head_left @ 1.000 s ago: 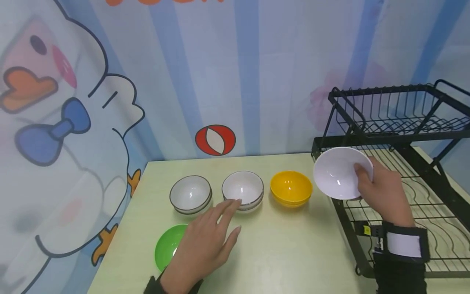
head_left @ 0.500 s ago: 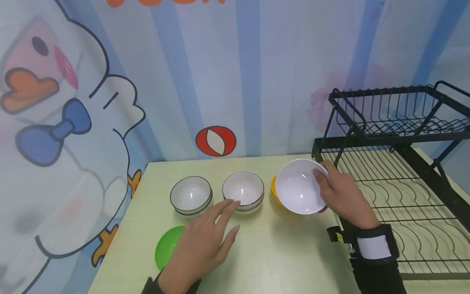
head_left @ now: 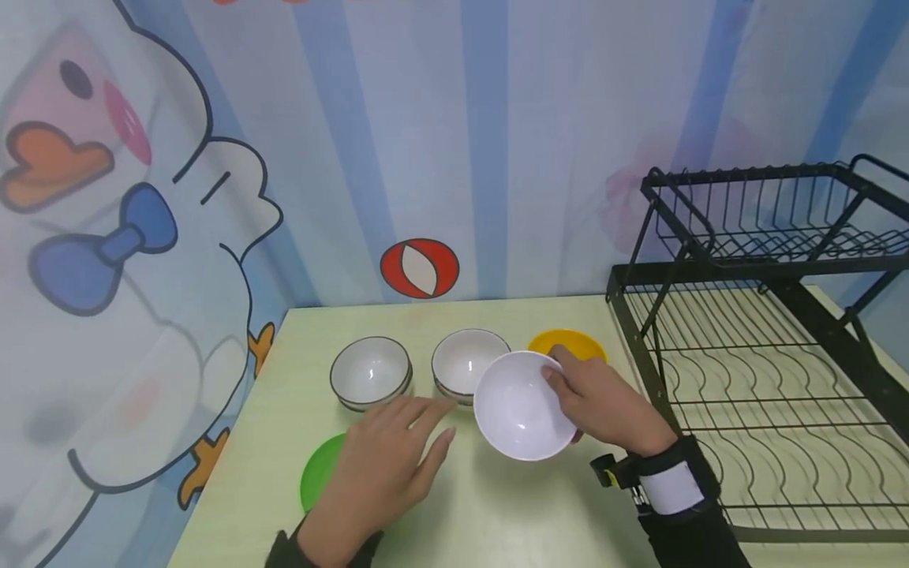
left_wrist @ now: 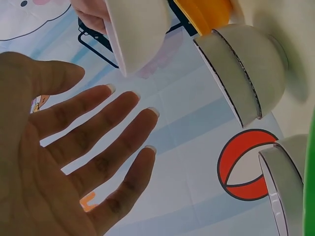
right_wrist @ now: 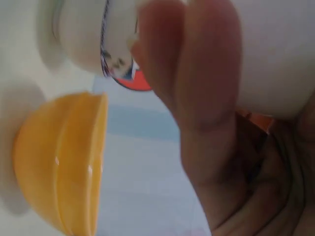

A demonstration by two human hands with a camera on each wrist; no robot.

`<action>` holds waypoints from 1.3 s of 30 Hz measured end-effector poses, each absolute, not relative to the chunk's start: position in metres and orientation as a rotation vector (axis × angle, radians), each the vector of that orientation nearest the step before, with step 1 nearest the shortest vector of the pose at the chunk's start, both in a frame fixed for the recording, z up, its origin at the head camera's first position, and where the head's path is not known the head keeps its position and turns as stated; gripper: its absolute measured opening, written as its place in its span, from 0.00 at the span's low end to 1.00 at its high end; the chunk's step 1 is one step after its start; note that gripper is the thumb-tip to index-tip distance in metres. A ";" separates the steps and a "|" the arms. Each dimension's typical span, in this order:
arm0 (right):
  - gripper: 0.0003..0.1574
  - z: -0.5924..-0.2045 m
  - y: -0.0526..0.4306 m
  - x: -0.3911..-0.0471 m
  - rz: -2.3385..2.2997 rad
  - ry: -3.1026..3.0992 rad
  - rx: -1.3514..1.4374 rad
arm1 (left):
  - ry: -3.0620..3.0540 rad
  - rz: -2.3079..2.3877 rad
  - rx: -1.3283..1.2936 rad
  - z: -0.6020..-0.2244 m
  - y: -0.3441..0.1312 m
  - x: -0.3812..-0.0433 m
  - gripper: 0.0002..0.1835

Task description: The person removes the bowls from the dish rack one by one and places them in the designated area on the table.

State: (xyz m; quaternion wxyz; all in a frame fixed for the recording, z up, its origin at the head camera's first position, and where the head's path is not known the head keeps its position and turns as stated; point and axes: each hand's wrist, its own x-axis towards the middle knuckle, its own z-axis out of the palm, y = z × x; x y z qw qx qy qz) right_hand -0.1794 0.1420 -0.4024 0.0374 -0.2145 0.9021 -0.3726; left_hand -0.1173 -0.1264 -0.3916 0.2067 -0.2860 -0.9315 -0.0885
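Observation:
In the head view my right hand (head_left: pixel 604 398) grips a plain white bowl (head_left: pixel 521 414) by its right rim, thumb inside, holding it tilted above the table. My left hand (head_left: pixel 383 454) hovers with spread fingers over a green bowl (head_left: pixel 321 476), partly covering it; the left wrist view shows this palm with nothing in it. Behind the hands stand a left stack of dark-rimmed white bowls (head_left: pixel 371 372) and a middle stack of dark-rimmed white bowls (head_left: pixel 465 361). Stacked yellow bowls (right_wrist: pixel 61 162) stand behind the right hand, partly hidden in the head view.
A black two-tier dish rack (head_left: pixel 774 394) occupies the right side of the pale table (head_left: pixel 454 521). Its upper basket (head_left: pixel 781 213) rises at the back right. A printed cloth backdrop (head_left: pixel 533 158) closes off the rear and left.
My right hand has carried the white bowl leftward and down from beside the rack, past the yellow bowls, toward my left hand. The left hand has barely moved.

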 end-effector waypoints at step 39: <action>0.18 -0.453 0.088 -0.179 -0.795 2.412 -0.651 | -2.521 -0.311 -0.610 -0.379 -0.190 -0.132 0.09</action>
